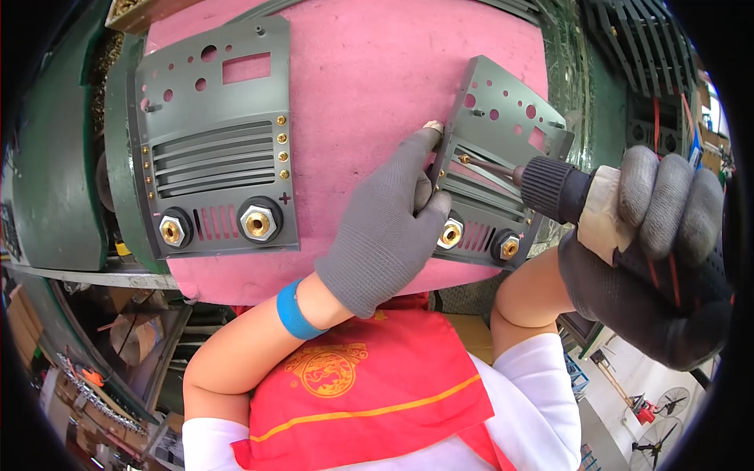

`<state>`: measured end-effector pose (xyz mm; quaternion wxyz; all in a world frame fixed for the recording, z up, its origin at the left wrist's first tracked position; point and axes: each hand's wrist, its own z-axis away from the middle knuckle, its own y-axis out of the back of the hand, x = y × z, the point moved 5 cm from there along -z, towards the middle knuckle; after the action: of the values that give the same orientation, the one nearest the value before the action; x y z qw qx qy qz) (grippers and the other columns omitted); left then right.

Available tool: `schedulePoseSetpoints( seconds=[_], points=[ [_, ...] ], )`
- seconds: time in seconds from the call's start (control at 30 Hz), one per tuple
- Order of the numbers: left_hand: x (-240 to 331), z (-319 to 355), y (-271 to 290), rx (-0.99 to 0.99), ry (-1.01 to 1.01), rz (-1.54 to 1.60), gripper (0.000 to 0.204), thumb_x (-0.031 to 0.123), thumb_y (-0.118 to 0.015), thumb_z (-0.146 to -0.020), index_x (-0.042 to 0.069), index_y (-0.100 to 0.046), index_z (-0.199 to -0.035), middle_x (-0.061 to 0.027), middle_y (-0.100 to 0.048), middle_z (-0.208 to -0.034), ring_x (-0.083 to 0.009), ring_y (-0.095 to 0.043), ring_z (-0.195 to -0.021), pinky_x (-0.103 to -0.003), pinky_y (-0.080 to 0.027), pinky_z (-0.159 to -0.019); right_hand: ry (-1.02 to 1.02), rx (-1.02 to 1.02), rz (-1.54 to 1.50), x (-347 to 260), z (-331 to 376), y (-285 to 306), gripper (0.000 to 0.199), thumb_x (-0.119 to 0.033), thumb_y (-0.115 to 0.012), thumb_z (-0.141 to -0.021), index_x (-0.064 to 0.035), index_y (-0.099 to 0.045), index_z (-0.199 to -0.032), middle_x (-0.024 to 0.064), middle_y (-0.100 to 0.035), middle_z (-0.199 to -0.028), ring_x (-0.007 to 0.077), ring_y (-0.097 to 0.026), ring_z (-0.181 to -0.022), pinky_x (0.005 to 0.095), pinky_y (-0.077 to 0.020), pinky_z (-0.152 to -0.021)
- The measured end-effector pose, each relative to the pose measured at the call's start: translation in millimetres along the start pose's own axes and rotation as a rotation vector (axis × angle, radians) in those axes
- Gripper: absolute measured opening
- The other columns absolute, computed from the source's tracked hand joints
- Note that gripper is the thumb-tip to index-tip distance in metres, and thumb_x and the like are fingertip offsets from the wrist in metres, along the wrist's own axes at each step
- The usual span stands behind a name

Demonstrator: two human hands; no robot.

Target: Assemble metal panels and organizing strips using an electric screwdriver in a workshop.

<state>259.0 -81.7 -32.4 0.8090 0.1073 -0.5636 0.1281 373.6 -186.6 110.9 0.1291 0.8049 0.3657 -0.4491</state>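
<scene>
My left hand (375,231), in a grey glove, grips the left edge of a dark grey metal panel (473,135), which is tilted on the pink mat. This panel has round holes, slanted louvres and two brass-centred sockets near its lower edge. My gloved right hand (669,208) is closed around a power screwdriver (554,188) with a black ribbed collar and pale tape. Its bit points left over the louvres, and a small brass screw (464,159) shows at its tip, near the panel's left edge. A similar panel (236,102) lies at the left, with brass screws along both sides of its louvres.
A pink mat (353,78) covers the bench under both panels. More dark slatted panels (640,47) are stacked at the far right. A wooden box (145,12) stands at the far left corner. Fans (658,443) are on the floor at lower right.
</scene>
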Motion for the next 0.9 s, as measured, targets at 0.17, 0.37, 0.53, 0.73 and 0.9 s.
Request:
schedulePoseSetpoints(
  seconds=[0.17,0.37,0.53,0.73,0.9],
  points=[
    [-7.3,-0.9,-3.2,0.012,-0.029,0.061,0.055,-0.001,-0.059,-0.088,-0.004,-0.048,-0.142,0.0006,-0.034,-0.070,-0.0078,-0.038,-0.064,-0.026,-0.039,-0.060,-0.041,-0.054,-0.001,14.1,-1.0,6.8,0.022,-0.027,-0.060,-0.093,-0.0118,-0.064,-0.108,0.0019,-0.056,-0.091,0.0089,-0.050,-0.071,0.0276,-0.0376,-0.065],
    [-3.0,2.1,-3.8,0.075,-0.020,0.047,0.049,-0.002,-0.060,-0.088,-0.004,-0.052,-0.136,0.0004,-0.034,-0.067,-0.0078,-0.037,-0.061,-0.026,-0.038,-0.058,-0.078,-0.161,0.001,24.0,-0.6,9.1,0.028,-0.031,-0.060,-0.094,-0.0128,-0.062,-0.115,0.0020,-0.054,-0.091,0.0098,-0.049,-0.071,0.0282,-0.0376,-0.066],
    [-6.5,2.8,-4.2,0.099,-0.050,-0.003,0.046,-0.001,-0.061,-0.089,-0.003,-0.054,-0.135,0.0005,-0.034,-0.066,-0.0082,-0.036,-0.060,-0.026,-0.038,-0.058,-0.108,-0.250,0.003,29.6,2.9,6.0,0.033,-0.034,-0.061,-0.095,-0.0137,-0.061,-0.121,0.0020,-0.052,-0.091,0.0105,-0.047,-0.072,0.0287,-0.0377,-0.067],
    [-5.1,4.6,-3.7,0.106,-0.050,0.045,0.045,0.000,-0.062,-0.089,-0.002,-0.054,-0.133,0.0001,-0.036,-0.068,-0.0082,-0.039,-0.061,-0.027,-0.040,-0.059,-0.130,-0.364,-0.003,33.9,2.1,-6.0,0.040,-0.038,-0.061,-0.096,-0.0147,-0.059,-0.128,0.0021,-0.050,-0.091,0.0114,-0.046,-0.072,0.0293,-0.0377,-0.067],
    [1.8,14.9,6.2,-0.035,0.114,0.215,0.041,0.001,-0.055,-0.093,-0.001,-0.052,-0.134,-0.0032,-0.052,-0.087,-0.0092,-0.051,-0.075,-0.026,-0.047,-0.070,-0.187,-0.374,-0.146,38.0,6.2,-14.3,0.045,-0.044,-0.062,-0.096,-0.0164,-0.055,-0.131,0.0020,-0.047,-0.090,0.0129,-0.044,-0.072,0.0297,-0.0380,-0.067]
  ],
)
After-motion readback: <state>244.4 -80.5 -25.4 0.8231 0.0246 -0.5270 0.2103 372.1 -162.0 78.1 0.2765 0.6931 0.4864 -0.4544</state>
